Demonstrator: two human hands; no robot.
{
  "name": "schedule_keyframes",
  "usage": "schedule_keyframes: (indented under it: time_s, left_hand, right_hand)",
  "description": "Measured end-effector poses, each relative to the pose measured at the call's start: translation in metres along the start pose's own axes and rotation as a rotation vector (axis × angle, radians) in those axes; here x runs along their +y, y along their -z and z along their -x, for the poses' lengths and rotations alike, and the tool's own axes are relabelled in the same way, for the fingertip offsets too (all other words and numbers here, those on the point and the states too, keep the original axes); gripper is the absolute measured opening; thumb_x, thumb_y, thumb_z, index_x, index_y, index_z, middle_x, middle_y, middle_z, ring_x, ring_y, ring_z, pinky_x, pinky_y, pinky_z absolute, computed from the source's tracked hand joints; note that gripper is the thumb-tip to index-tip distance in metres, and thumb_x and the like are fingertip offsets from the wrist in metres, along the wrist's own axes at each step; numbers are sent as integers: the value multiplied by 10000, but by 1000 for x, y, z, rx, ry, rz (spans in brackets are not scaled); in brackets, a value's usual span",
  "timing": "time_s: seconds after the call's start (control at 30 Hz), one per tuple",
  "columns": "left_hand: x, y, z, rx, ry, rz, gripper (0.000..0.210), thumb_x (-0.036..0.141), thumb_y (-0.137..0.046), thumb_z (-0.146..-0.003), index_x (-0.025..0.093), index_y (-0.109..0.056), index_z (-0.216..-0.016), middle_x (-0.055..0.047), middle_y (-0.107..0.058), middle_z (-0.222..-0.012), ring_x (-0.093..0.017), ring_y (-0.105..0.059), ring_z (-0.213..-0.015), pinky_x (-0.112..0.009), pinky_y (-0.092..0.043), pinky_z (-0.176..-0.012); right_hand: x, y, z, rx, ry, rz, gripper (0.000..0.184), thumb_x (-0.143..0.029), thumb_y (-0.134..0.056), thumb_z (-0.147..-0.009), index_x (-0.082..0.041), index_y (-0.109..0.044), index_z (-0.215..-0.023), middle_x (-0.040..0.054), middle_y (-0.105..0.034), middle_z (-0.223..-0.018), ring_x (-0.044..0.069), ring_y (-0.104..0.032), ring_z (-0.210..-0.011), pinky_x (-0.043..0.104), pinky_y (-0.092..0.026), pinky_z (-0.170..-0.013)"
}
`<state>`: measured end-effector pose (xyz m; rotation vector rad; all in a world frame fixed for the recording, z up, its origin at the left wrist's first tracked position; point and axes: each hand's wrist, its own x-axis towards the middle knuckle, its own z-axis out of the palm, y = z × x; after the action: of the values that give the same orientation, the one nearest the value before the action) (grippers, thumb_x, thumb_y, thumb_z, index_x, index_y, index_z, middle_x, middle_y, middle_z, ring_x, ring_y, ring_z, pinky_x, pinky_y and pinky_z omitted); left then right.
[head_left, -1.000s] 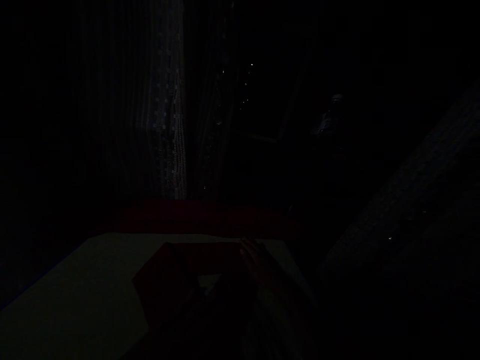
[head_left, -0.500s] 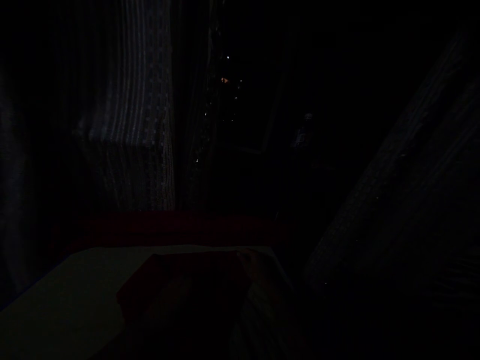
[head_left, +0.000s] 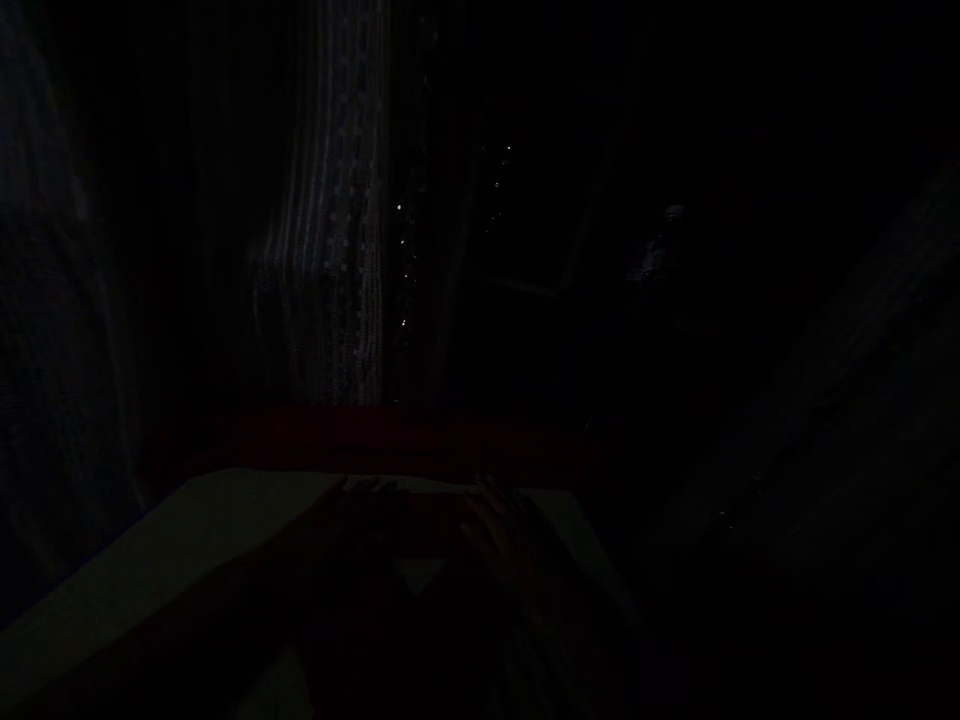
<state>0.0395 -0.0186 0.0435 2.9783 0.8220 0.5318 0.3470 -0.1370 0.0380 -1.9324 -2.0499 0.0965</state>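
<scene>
Though it's very dark, I see the red sheet (head_left: 420, 525) lying crosswise under both spread hands, left hand (head_left: 360, 515) and right hand (head_left: 502, 525) equally near

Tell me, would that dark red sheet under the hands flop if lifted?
Probably. The red sheet lies flat and thin on the pale surface, with straight, paper-like edges, so it likely bends easily and weighs little. Both the left hand and right hand rest on it, suggesting it could slide. The dimness limits certainty.
</scene>
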Motion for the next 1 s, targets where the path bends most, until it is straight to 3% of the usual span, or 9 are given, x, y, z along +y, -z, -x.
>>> schedule_keyframes:
  time_s: [0.07,0.2,0.3,0.37,0.43,0.53,0.63,0.73,1.0]
  left_hand:
    - [-7,-1,4,-79,26,-21,499,485,-447,-1128,389,-456,-1618,-18,-439,-1679,-343,-431,-1548,-654,-258,-1285]
    - [9,18,8,-63,-61,-45,520,409,-504,-1108,368,-459,-1624,-59,-443,-1685,-398,-405,-1552,-729,-232,-1262]
    - [40,33,17,19,-208,117,409,333,-548,-1085,294,-620,-1486,-84,-690,-1445,-308,-659,-1291,-513,-450,-1183]
    - [58,34,24,-13,-386,288,382,294,-520,-1102,280,-598,-1476,-48,-725,-1382,-219,-687,-1251,-334,-518,-1086]
    - [68,30,28,7,-473,353,335,278,-478,-1120,250,-607,-1428,-47,-736,-1343,-195,-686,-1238,-297,-529,-1020]
    - [68,22,27,78,-393,267,318,360,-457,-1126,196,-642,-1325,-105,-733,-1273,-256,-676,-1149,-393,-508,-953]
    - [63,21,22,17,-308,236,249,330,-524,-1092,224,-665,-1268,-84,-734,-1286,-274,-657,-1127,-458,-444,-980]
    - [61,26,19,-55,-336,294,213,271,-528,-1075,233,-694,-1201,-59,-735,-1310,-274,-665,-1149,-484,-415,-1018]
    - [60,26,16,-102,-343,423,265,282,-501,-1063,194,-706,-1205,-104,-736,-1268,-279,-667,-1141,-433,-479,-973]
  right_hand:
    - [-5,-3,2,-95,-7,82,751,-686,-201,-1095,-260,-383,-1685,-34,-110,-1722,321,-136,-1636,681,-153,-1327]
    - [6,-13,4,50,31,138,801,-694,-86,-1102,-231,-443,-1650,1,-224,-1705,321,-252,-1605,676,-255,-1296]
    - [13,-15,6,199,96,132,754,-651,-100,-1130,-206,-510,-1580,42,-332,-1674,304,-328,-1573,691,-274,-1267]
    - [9,-12,8,236,177,105,613,-582,-192,-1159,-231,-478,-1572,18,-341,-1677,254,-317,-1580,660,-259,-1279]
    - [-2,-7,10,206,280,74,479,-485,-289,-1176,-299,-394,-1605,-29,-293,-1702,195,-271,-1599,582,-239,-1301]
    - [-25,1,13,218,441,15,355,-375,-429,-1159,-332,-479,-1507,-60,-414,-1641,162,-362,-1538,460,-266,-1268]
    - [-43,5,17,259,507,-132,152,-286,-490,-1130,-262,-640,-1136,-64,-677,-1185,129,-583,-1121,366,-362,-1040]
    - [-50,5,18,207,540,-217,211,-231,-475,-1119,-207,-619,-967,-47,-628,-945,123,-529,-893,322,-345,-878]
    - [-52,0,14,93,576,-167,285,-271,-432,-1139,-179,-570,-907,-23,-581,-890,151,-490,-842,339,-293,-841]
